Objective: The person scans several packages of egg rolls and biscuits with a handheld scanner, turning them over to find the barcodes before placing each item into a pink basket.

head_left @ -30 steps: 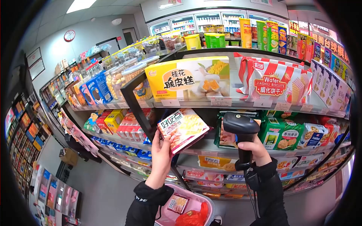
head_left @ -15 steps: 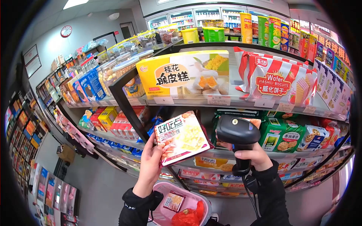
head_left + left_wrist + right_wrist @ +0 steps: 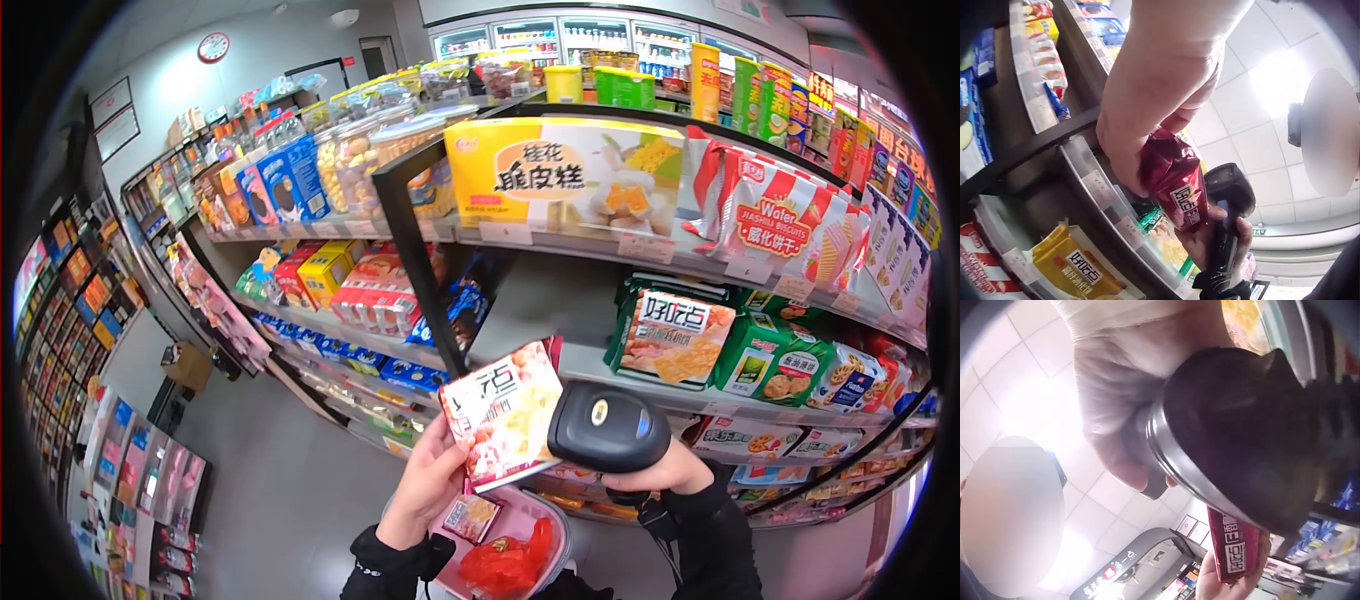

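In the head view my left hand (image 3: 425, 480) grips the lower left edge of a square biscuit pack (image 3: 500, 420), its printed white front tilted upward. The left wrist view shows the dark red wrapper side (image 3: 1179, 181) of this pack. My right hand (image 3: 680, 468) is wrapped round the handle of a black barcode scanner (image 3: 608, 428). The scanner's head is close by the pack's right edge and overlaps it in the head view. Below my hands, a pink basket (image 3: 562, 535) holds a similar biscuit pack (image 3: 470, 517) and a red plastic bag (image 3: 510, 562).
A shelf unit stands in front, with a yellow cake box (image 3: 560, 175) and red-striped wafer bag (image 3: 790, 215) on its upper level. Similar biscuit packs (image 3: 675, 335) and green cracker packs (image 3: 770, 360) fill the level below. A black shelf post (image 3: 420, 270) rises behind the held pack.
The scanner has come down and left toward the held pack, from beside it to its right edge. The pack has shifted right and lower. The head view has turned slightly.
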`<state>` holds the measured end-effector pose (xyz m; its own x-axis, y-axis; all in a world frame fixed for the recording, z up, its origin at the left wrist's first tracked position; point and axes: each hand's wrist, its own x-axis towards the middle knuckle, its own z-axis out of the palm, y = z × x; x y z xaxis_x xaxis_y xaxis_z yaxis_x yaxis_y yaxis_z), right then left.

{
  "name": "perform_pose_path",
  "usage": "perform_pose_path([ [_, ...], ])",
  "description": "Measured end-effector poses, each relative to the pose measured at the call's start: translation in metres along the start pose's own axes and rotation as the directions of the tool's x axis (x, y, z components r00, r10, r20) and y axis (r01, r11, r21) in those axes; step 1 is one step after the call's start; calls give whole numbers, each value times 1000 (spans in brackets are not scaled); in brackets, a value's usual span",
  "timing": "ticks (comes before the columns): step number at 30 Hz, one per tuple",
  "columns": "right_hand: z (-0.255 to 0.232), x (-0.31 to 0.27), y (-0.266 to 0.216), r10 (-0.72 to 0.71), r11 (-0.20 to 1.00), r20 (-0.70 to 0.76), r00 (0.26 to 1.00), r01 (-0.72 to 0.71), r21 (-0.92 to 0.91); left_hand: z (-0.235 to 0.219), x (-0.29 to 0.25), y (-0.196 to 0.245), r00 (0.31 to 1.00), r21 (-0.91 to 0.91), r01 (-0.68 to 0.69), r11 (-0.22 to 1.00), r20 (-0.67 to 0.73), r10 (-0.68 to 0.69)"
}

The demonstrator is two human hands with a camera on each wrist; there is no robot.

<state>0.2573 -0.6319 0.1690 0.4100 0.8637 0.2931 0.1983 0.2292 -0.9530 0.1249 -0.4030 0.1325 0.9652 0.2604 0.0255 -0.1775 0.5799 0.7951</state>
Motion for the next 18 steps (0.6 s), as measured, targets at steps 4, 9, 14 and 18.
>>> perform_pose_path([
  [4,37,-15,23,109,994,110,988,-110,7,-51,-27,-34,989,-30,111,993,-91,-113],
  [9,92,-29,62,128,991,189,974,-132,7,-107,-54,-99,835,-11,280,960,-491,-249],
  [14,141,-41,80,237,964,339,910,-264,35,-134,-99,-120,812,-49,329,943,-495,-309],
  [18,184,-45,83,182,967,332,926,-229,108,-157,-136,-122,828,-121,408,905,-368,-422],
])
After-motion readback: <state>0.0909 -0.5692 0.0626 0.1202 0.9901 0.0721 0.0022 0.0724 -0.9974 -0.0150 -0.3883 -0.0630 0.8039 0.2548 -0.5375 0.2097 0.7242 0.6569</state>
